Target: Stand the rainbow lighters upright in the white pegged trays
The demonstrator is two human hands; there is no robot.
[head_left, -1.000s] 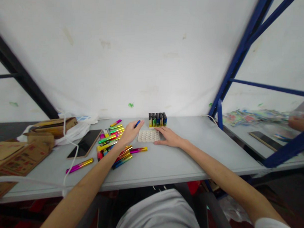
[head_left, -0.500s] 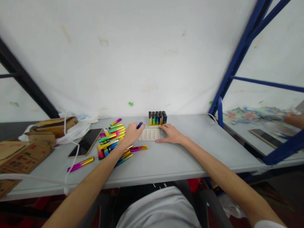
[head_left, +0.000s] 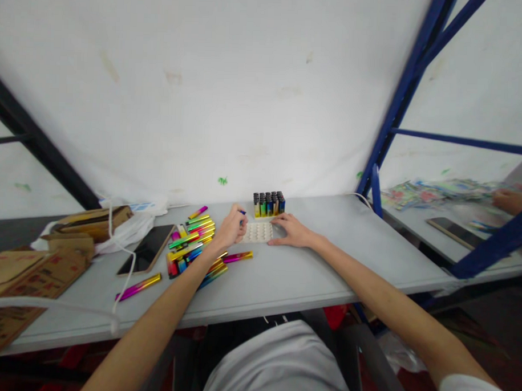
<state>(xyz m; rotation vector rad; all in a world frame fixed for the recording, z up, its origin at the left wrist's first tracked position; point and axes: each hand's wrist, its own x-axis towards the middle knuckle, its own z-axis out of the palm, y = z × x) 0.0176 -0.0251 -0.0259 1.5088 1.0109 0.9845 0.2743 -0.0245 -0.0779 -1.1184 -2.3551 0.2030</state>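
A small white tray (head_left: 259, 233) with rows of round cells lies on the grey table. Over its left end, my left hand (head_left: 231, 227) is closed on a dark blue lighter (head_left: 242, 213), mostly hidden by the fingers. My right hand (head_left: 290, 230) rests at the tray's right end, thumb and fingers apart, touching its edge. Behind the tray stands a block of upright lighters (head_left: 269, 205) with black tops. Shiny coloured lighters (head_left: 184, 251) lie in a loose pile left of the tray, partly behind my left forearm.
A phone (head_left: 148, 250), a white cable (head_left: 132, 265) and open cardboard boxes (head_left: 39, 273) are on the left. A blue metal frame (head_left: 394, 117) rises on the right. Beyond it are another person's hand (head_left: 511, 201), a second phone (head_left: 454, 232) and colourful packets (head_left: 432, 193).
My left hand has tilted more upright over the tray's left end, the blue lighter turning with it. My right hand has stayed at the tray. The view has shifted slightly.
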